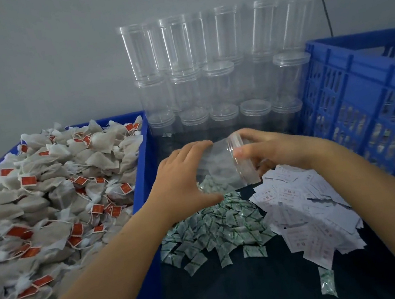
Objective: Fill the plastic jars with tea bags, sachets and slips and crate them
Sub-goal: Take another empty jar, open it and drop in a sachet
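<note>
Centrally, one clear plastic jar [221,163] is held tilted on its side above the dark desk [251,292]. Its base end is wrapped by the left hand [182,177], grip closed on the body; its mouth rim is pinched by the right hand [265,149]. Below the jar, green-printed sachets [219,230] are heaped, touched on the right by white paper slips [308,212]. Left of the jar, a blue bin [142,183] is piled with tea bags [53,201]. Behind the jar, empty jars [215,69] are stacked against the wall. Right of the jar, a blue slatted crate [369,108] is stood.
</note>
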A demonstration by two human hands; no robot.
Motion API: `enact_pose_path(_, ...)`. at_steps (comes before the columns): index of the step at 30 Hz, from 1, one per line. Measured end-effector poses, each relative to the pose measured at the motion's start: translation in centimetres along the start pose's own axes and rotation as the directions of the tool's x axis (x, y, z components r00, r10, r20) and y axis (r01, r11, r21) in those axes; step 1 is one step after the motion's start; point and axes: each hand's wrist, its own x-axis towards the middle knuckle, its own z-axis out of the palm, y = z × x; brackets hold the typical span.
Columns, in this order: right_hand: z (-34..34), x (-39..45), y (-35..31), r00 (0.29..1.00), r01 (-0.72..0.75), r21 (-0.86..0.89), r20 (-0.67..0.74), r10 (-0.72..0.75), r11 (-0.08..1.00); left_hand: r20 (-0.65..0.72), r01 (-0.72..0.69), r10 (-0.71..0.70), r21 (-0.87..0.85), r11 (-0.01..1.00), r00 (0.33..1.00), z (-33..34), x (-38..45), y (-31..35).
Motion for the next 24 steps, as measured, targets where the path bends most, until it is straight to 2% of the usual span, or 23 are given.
enact_pose_path(3, -1.6, -0.9, -0.6, 0.993, 0.113, -0.077, 0.039, -0.110, 0.991, 0.188, 0.190, -0.139, -0.295, 0.936, 0.972, -0.2, 0.1, -0.6)
enact_pose_path(5, -2.6, -1.1, -0.7, 0.981, 0.194, -0.021, -0.019, -0.194, 0.981, 0.237, 0.287, -0.204, -0.405, 0.868, 0.950, 0.0, 0.1, -1.3)
enact_pose_path(7, -3.2, -0.6, -0.3, 0.958, 0.250, 0.045, -0.156, -0.240, 0.967, 0.184, 0.329, -0.273, -0.515, 0.791, 0.944, 0.1, 0.3, -1.7)
enact_pose_path(11, -2.2, 2.6, 1.4, 0.903, 0.238, 0.095, -0.389, -0.184, 0.967, 0.074, 0.338, -0.413, -0.713, 0.615, 0.908, 0.3, 1.2, -2.0)
enact_pose_path(14, -1.0, 5.9, 3.0, 0.859, 0.155, 0.074, -0.503, -0.097, 0.985, 0.000, 0.310, -0.473, -0.755, 0.577, 0.881, 0.4, 1.5, -2.6)
enact_pose_path(19, 0.3, 10.8, 5.6, 0.809, -0.092, -0.116, -0.588, 0.007, 0.989, -0.162, 0.246, -0.529, -0.748, 0.616, 0.833, 0.5, 1.7, -3.4)
enact_pose_path(24, 0.7, 12.6, 7.4, 0.824, -0.326, -0.303, -0.556, 0.111, 0.896, -0.106, 0.295, -0.541, -0.743, 0.600, 0.834, 0.8, 1.7, -3.2)
